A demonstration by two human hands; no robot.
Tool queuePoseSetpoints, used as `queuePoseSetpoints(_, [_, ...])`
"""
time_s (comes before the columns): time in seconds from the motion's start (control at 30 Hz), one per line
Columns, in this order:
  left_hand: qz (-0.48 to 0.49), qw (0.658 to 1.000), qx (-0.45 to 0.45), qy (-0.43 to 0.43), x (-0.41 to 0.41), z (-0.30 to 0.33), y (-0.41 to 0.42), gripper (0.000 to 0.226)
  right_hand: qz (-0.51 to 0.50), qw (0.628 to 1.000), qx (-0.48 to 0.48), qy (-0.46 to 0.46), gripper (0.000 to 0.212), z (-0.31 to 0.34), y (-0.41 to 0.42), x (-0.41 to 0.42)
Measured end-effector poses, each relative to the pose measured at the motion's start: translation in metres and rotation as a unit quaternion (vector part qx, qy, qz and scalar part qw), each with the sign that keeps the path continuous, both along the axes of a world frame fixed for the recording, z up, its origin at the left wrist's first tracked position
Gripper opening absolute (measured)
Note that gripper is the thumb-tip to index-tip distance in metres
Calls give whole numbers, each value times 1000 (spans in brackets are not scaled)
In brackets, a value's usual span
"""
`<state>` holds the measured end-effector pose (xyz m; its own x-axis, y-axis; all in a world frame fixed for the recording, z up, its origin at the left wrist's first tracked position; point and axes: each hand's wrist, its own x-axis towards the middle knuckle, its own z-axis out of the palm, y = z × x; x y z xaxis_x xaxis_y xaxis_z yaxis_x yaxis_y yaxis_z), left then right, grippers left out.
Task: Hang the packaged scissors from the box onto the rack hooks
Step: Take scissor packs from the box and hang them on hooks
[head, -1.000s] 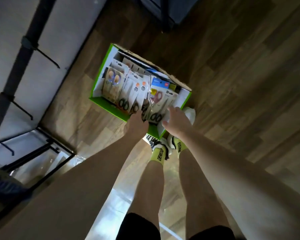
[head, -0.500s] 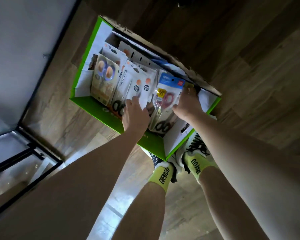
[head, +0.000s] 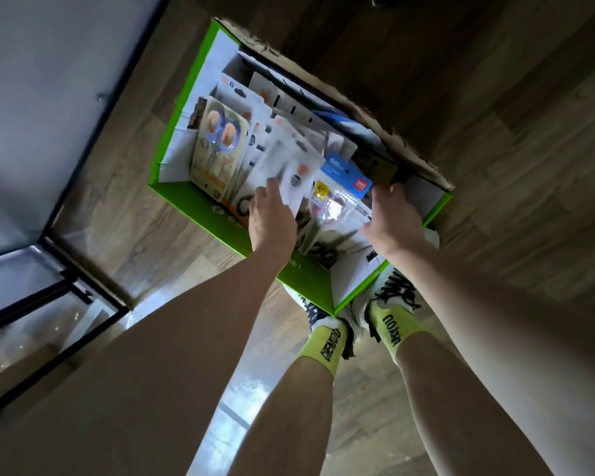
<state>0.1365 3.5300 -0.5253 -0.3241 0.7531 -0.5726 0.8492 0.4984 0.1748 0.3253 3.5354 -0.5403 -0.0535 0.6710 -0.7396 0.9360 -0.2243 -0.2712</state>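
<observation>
Shop stockroom or retail floor: box (head: 200, 204) of packaged scissors (head: 220, 146), wood-look flooring (head: 495, 166), black metal rack frame (head: 83, 297).

Green box (head: 200, 204) of packs on wooden floor (head: 495, 166)

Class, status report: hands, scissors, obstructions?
Left hand flat on white packs. Right hand at blue-topped scissors pack, grip unclear. All packs inside green box. No obstruction.

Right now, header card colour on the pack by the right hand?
Blue header card, clearest in the head view.
</observation>
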Motion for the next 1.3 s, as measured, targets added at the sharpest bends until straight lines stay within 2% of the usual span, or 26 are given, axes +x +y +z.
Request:
queuePoseSetpoints(0.13, [33, 994, -51, -92, 17, 13, 2, 46, -31, 999, -18, 17, 62, 25, -11, -7])
queuePoseSetpoints(0.23, [50, 992, -50, -102, 20, 17, 1, 60, -55, 998, -39, 21, 64, 38, -18, -9])
queuePoseSetpoints(0.27, [51, 993, -46, -99, 18, 17, 3, 65, -54, 997, -39, 24, 56, 40, -21, -8])
queuePoseSetpoints(0.33, [80, 991, -43, -95, 11, 13, 7, 76, -35, 998, -44, 35, 22, 38, -24, -6])
queuePoseSetpoints(0.37, [111, 987, -44, -103, 7, 11, 11, 78, -28, 997, -59, 46, 19, 36, -26, -4])
queuePoseSetpoints(0.43, [132, 985, -57, -99, -1, 9, 16, 74, -30, 994, -78, 64, 34, 34, -30, -3])
queuePoseSetpoints(0.5, [83, 992, -84, -34, -6, 6, 16, 66, -52, 993, -64, 84, 28, 32, -34, -4])
queuePoseSetpoints(0.6, [-5, 996, -73, 51, -8, 10, 13, 51, -98, 983, -78, 132, 22, 39, -35, -12])
queuePoseSetpoints(0.67, [-26, 997, -72, 11, -7, 19, 8, 38, -129, 978, -86, 137, 20, 49, -34, -13])
queuePoseSetpoints(0.77, [0, 994, -77, -79, -10, 41, 2, 24, -167, 976, -75, 120, 24, 75, -30, -9])
queuePoseSetpoints(0.83, [21, 995, -64, -73, -14, 68, 5, 17, -206, 968, -78, 124, 22, 100, -24, -5])
queuePoseSetpoints(0.97, [149, 983, -58, -89, -19, 135, 14, 39, -302, 929, -108, 184, 24, 166, -2, 9])
queuePoseSetpoints(1.07, [193, 970, -82, -127, -25, 195, 24, 40, -332, 904, -150, 225, 30, 225, 12, 15])
queuePoseSetpoints(1.13, [222, 959, -84, -157, -24, 247, 33, 40, -320, 908, -131, 237, 28, 271, 21, 14])
queuePoseSetpoints(1.23, [261, 946, -48, -185, -23, 339, 43, 31, -269, 933, -36, 235, 10, 357, 35, 9])
queuePoseSetpoints(1.3, [259, 943, -35, -206, -20, 388, 47, 20, -225, 950, 10, 217, 22, 404, 43, 4])
